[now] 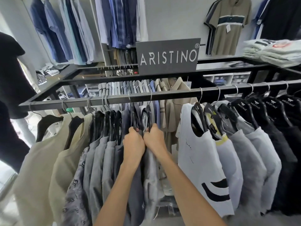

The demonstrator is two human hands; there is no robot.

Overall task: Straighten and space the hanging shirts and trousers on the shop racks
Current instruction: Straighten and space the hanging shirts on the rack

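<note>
A black metal rail point(171, 92) runs across the view with shirts on black hangers. My left hand point(134, 141) grips the shoulder of a dark grey shirt's hanger point(133, 119). Right beside it my right hand point(154, 138) grips the hanger point(148, 115) of a light grey shirt point(152, 173). The two hands touch at the middle of the rail. Left of them hang several grey shirts point(97, 157) packed close, then two beige ones point(40, 160). On the right hang a white shirt point(200, 160), grey shirts point(249, 152) and black ones point(286, 144), evenly spread.
A grey ARISTINO sign point(167, 56) stands on the rack's top frame. Folded shirts point(273, 51) are stacked on the top at the right. A second row of shirts point(130, 87) hangs behind the rail. Shirts hang on the back wall point(78, 30). A dark garment point(11, 79) fills the left edge.
</note>
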